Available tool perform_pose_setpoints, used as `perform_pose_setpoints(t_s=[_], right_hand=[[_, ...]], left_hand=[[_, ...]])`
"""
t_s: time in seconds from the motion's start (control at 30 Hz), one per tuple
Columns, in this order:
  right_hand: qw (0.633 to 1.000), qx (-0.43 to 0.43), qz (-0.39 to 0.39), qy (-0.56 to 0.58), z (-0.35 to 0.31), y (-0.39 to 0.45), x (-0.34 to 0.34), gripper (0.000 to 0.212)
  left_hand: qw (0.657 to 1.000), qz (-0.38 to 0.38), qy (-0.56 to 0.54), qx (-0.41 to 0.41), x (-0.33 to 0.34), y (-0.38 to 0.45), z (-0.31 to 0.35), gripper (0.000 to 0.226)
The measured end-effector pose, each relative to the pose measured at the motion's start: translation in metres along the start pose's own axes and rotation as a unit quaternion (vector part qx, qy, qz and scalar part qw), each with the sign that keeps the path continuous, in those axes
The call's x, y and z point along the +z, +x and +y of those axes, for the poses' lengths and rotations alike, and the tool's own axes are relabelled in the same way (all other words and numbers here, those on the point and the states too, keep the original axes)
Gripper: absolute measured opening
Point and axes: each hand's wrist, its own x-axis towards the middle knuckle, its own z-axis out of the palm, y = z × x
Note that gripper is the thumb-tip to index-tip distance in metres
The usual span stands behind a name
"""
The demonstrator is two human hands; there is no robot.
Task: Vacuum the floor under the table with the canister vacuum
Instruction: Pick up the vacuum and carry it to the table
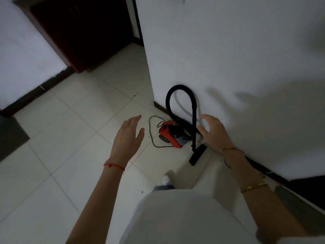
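A small red canister vacuum (169, 133) sits on the tiled floor beside the white wall. Its black hose (175, 88) arches up against the wall and runs down a black wand (194, 127) to the floor nozzle (197, 156). A thin black power cord (152, 131) loops on the floor left of the canister. My left hand (129, 136) hovers with straight fingers to the left of the canister, holding nothing. Just right of the wand, my right hand (213, 131) is spread and holds nothing. No table is in view.
A white wall corner (151, 76) with a dark baseboard stands behind the vacuum. A dark wooden door (84, 32) is at the back left. A grey mat (10, 136) lies at the left edge. My foot in a white shoe (166, 179) is on the tiles.
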Motion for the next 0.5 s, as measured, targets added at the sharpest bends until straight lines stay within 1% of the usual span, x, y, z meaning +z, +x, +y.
perform_pose_setpoints(t_s=[0.2, 0.5], right_hand=[[1.0, 0.022, 0.013, -0.011, -0.011, 0.064, 0.012, 0.044], [0.997, 0.074, 0.014, -0.014, 0.005, 0.127, 0.028, 0.045]], left_hand=[[0.999, -0.02, -0.001, 0.039, -0.003, 0.087, -0.028, 0.046], [0.995, -0.066, -0.002, 0.072, 0.022, 0.172, -0.053, 0.043]])
